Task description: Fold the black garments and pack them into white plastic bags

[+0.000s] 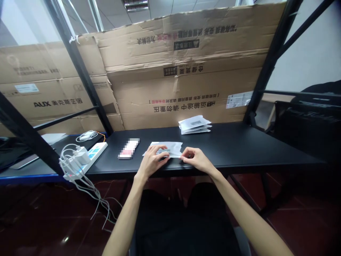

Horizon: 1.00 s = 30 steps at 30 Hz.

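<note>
A flat white packet lies near the front edge of the black desk, with a dark printed area partly covered by fingers. Over its left part rests my left hand, fingers bent and apart, the tips touching its surface. My right hand pinches the packet's near right corner between thumb and fingers. Beyond, towards the back of the desk, sits a small stack of similar white packets, the top one bearing a grey printed patch.
A phone-shaped object with a blurred-out face lies to the left on the black desk. Farther left is a white power strip with plugs and hanging white cables. A cardboard sheet walls off the back; black metal posts flank it.
</note>
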Tool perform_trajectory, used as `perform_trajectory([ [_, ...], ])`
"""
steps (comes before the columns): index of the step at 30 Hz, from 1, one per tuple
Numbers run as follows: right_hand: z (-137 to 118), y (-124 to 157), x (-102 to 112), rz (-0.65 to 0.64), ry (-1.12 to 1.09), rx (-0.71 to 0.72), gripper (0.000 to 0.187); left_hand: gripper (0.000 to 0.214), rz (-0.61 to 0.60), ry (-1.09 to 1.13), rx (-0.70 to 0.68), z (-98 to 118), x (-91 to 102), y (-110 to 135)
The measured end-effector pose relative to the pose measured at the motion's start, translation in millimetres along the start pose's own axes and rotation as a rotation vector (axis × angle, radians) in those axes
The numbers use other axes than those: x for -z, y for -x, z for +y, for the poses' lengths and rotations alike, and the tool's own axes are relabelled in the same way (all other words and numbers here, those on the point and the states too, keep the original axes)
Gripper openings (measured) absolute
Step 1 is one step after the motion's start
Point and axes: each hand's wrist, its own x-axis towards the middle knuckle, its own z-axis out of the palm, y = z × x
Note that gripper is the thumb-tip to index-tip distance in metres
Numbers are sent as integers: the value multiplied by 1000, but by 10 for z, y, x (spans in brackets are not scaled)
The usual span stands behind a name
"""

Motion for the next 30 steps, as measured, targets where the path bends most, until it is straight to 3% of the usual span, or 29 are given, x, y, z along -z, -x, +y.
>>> perform_trajectory([
  [10,-3,-29,17,96,-16,-14,23,5,65,-58,47,-264,98,111],
  [30,54,-71,34,147,-76,-19,33,5,56,-73,107,-425,256,193],
])
